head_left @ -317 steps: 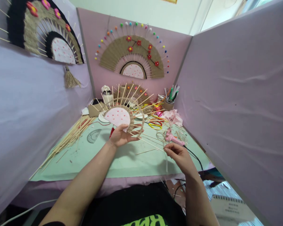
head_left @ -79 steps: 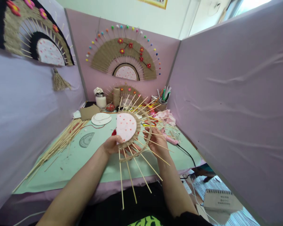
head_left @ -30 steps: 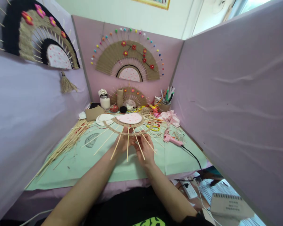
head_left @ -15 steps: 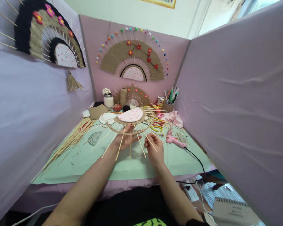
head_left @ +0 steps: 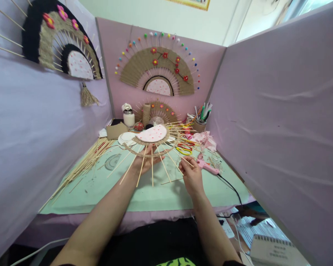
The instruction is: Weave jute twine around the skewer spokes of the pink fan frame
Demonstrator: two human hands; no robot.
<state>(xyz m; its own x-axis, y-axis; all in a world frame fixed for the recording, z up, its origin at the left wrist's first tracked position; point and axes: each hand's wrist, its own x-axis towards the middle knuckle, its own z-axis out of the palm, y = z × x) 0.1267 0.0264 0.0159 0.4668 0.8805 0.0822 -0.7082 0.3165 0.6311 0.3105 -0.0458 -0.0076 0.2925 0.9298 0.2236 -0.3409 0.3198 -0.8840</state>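
A half-round fan frame (head_left: 141, 150) of thin wooden sticks hangs over the table, its sticks pointing toward me. At its centre is a white half-disc (head_left: 152, 133) with pink dots, bordered by brown twine. A ring of twine (head_left: 133, 152) runs through the sticks further out. My left hand (head_left: 147, 162) supports the frame from below, fingers partly hidden behind the sticks. At the right-hand stick ends, my right hand (head_left: 191, 173) is closed in a pinch. What its fingertips hold is too small to make out.
A pink glue gun (head_left: 209, 168) with a black cord lies right of my right hand. Loose sticks (head_left: 83, 166) and a protractor (head_left: 112, 162) lie on the left. Yellow-handled scissors (head_left: 184, 150), a twine spool (head_left: 146, 114) and a white jar (head_left: 128, 118) are behind. Partition walls flank the table.
My right hand has moved right, away from the middle of the frame, staying pinched. My left hand still supports the frame, which has shifted only slightly. The view has turned a little.
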